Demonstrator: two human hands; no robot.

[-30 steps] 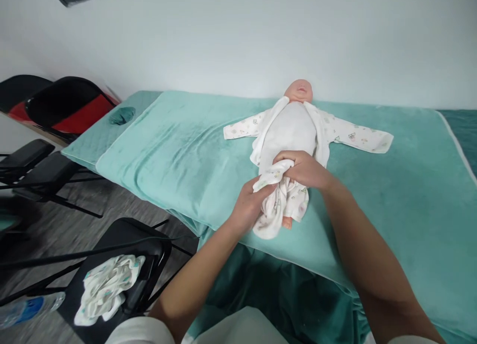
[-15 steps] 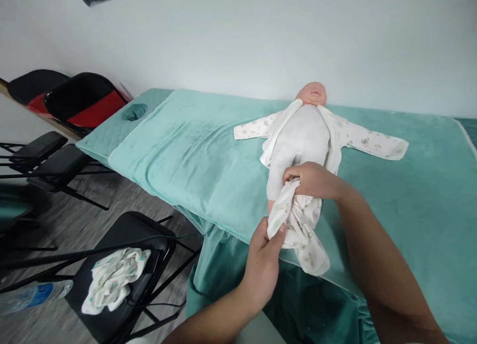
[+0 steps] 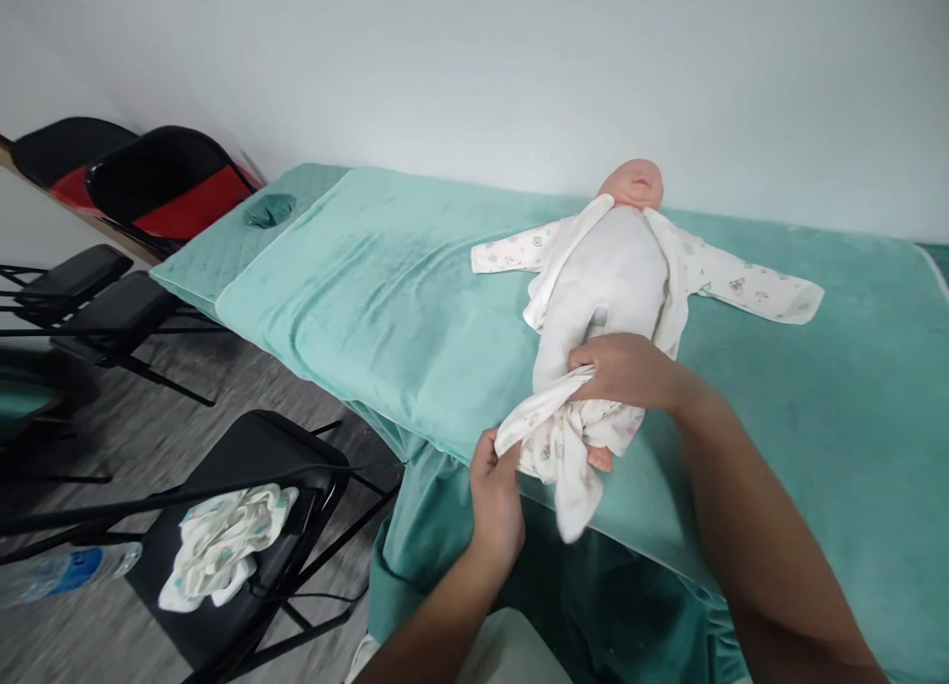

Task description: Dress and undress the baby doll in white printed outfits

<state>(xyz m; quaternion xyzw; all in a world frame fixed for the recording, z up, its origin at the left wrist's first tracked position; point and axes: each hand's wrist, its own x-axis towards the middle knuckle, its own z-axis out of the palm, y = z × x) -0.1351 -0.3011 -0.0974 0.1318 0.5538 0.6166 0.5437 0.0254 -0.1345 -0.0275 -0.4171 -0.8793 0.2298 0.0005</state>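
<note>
A baby doll [image 3: 608, 269] lies on its back on the green-covered bed, its soft white body showing between the open fronts of a printed baby jacket [image 3: 731, 284]. The jacket's sleeves stretch out to both sides. Bunched around the doll's lower legs are white printed baby pants [image 3: 549, 447], with one bare foot [image 3: 600, 458] showing below them. My left hand [image 3: 498, 491] pinches the pants' edge at the left. Closed on the fabric nearer the doll's thighs is my right hand [image 3: 619, 370]. The cloth is pulled taut between the two hands, and the doll's other foot is hidden.
A black folding chair [image 3: 222, 625] beside the bed [image 3: 371, 299] holds a crumpled printed cloth [image 3: 229, 546]. Left of it is a clear plastic bottle [image 3: 70, 570]. Black-and-red chairs [image 3: 174, 185] stand by the wall. The bed has a face hole [image 3: 269, 210].
My left hand has moved left and slightly down, stretching the pants' fabric sideways. The hanging pant leg has swung left, and one of the doll's feet now shows.
</note>
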